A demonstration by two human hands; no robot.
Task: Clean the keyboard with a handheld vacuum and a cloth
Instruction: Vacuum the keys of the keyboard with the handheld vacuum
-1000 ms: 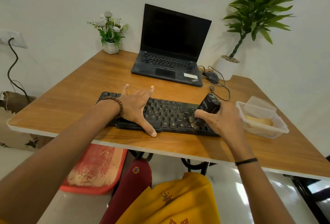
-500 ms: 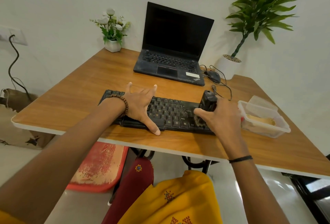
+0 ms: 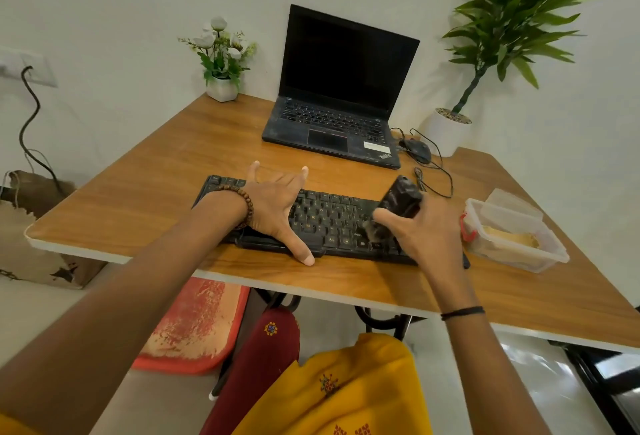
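Observation:
A black keyboard [image 3: 332, 220] lies near the front edge of the wooden table [image 3: 145, 192]. My left hand [image 3: 277, 206] rests flat on its left half, fingers spread, thumb over the front edge. My right hand [image 3: 426, 230] grips a small black handheld vacuum [image 3: 398, 202]. The vacuum's brush nozzle [image 3: 375, 232] is tilted down onto the keys at the keyboard's right half. No cloth shows outside the box at the right.
A dusty open laptop [image 3: 332, 119] stands behind the keyboard, with a wired mouse [image 3: 417, 150] to its right. A clear plastic box [image 3: 512, 237] with a yellow item inside sits at the right. A small flower pot [image 3: 221, 88] and a tall potted plant [image 3: 446, 129] stand at the back.
The vacuum's brush has slid a little left along the lower keys and its body has tilted. My left hand has stayed pressed on the keyboard. The camera has shifted slightly.

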